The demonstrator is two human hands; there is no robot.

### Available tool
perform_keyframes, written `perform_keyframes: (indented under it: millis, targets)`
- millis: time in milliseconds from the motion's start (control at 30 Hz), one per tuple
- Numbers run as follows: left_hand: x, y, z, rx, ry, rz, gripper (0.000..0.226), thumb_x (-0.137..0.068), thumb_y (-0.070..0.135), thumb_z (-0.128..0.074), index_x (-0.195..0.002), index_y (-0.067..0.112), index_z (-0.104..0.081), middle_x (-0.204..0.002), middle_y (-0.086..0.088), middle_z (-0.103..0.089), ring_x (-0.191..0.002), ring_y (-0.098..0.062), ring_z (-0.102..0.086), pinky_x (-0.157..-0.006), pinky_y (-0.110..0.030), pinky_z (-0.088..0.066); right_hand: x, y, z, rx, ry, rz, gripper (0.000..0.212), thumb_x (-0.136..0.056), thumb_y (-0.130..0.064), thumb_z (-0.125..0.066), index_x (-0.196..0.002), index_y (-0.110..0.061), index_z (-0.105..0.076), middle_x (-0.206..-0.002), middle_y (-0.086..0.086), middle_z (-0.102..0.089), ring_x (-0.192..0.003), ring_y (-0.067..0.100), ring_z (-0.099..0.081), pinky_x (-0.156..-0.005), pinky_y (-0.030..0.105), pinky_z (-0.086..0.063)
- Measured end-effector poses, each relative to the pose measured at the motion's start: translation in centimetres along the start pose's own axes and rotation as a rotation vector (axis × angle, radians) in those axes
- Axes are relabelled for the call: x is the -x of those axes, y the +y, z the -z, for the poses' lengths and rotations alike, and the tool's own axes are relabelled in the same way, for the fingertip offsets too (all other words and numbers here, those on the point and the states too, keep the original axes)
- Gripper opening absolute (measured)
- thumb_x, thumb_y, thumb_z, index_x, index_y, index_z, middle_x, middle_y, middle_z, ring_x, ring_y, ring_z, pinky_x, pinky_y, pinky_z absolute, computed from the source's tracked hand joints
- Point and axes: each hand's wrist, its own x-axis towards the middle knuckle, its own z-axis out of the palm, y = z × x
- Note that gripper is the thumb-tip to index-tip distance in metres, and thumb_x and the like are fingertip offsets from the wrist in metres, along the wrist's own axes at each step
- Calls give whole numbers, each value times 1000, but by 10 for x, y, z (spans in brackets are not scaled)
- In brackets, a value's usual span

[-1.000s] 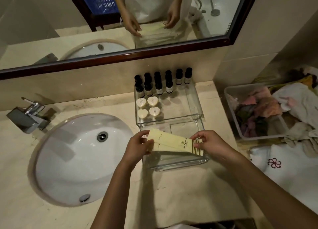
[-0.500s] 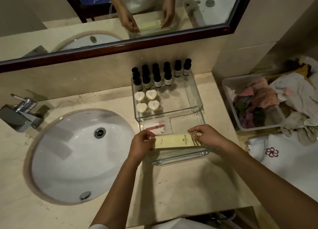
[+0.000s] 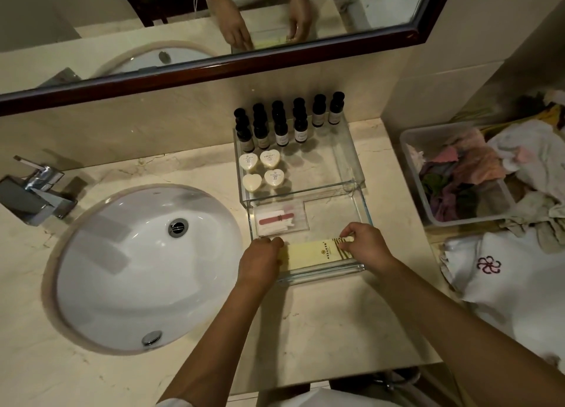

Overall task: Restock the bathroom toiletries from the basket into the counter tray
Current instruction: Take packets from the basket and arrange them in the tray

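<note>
A clear glass counter tray (image 3: 360,206) stands on the counter right of the sink. Its back section holds several dark-capped small bottles (image 3: 282,131) and several heart-shaped soaps (image 3: 262,169). The front section holds a clear packet with a pink nail file (image 3: 279,220) and long yellow toiletry boxes (image 3: 312,252) lying flat along the near wall. My left hand (image 3: 261,261) grips the boxes' left end. My right hand (image 3: 365,243) pinches their striped right end. The basket is out of view.
A white oval sink (image 3: 143,269) and a chrome tap (image 3: 36,192) lie to the left. A clear plastic bin of coloured cloths (image 3: 458,180) and white towels (image 3: 519,281) sit to the right. A dark-framed mirror (image 3: 214,67) runs along the wall.
Both hands have lowered the yellow boxes from above the tray rim down into the tray's front section, against its near wall.
</note>
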Motion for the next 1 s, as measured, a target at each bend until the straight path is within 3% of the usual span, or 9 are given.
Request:
perform_keyframes:
  millis: [200,367,600,833,1000]
  targets:
    - [-4,-2,0,-193,-39,-1,45,-90,17,-53,-135,19,-45,-133,-6,-51,-118,-25,-46,-95,-31,-40,-3,-2,-9,166,23,80,21,-86,-19,-65,-106,-14,-69,-114,8,-61,-101,24,-61,-81,29,-49]
    - [-7,-3,3,-248,-62,-13,43,-90,17,-53,-133,15,-46,-129,-6,-52,-118,-25,-46,-92,-31,-40,-5,-7,-16,173,31,83,20,-86,-16,-65,-105,-12,-69,-114,9,-60,-100,25,-62,-69,24,-45]
    - [-12,-2,7,-272,-80,-38,42,-92,26,-49,-132,14,-46,-130,-6,-51,-120,-25,-45,-93,-32,-38,-6,-6,-19,259,-73,114,36,-74,-10,-74,-106,-16,-58,-114,9,-48,-103,24,-56,-83,32,-52]
    - [-15,-4,8,-301,-93,-34,42,-89,26,-52,-130,15,-48,-129,-5,-52,-121,-25,-44,-95,-32,-37,-2,-6,-23,270,-87,158,31,-77,-6,-70,-105,-15,-60,-114,10,-47,-100,26,-57,-83,31,-51]
    - [-15,-3,8,-321,-96,-22,42,-89,24,-52,-130,14,-48,-128,-6,-53,-121,-25,-45,-96,-33,-38,1,-3,-19,321,-100,202,41,-77,-7,-69,-115,-16,-57,-116,8,-46,-103,24,-56,-86,28,-48]
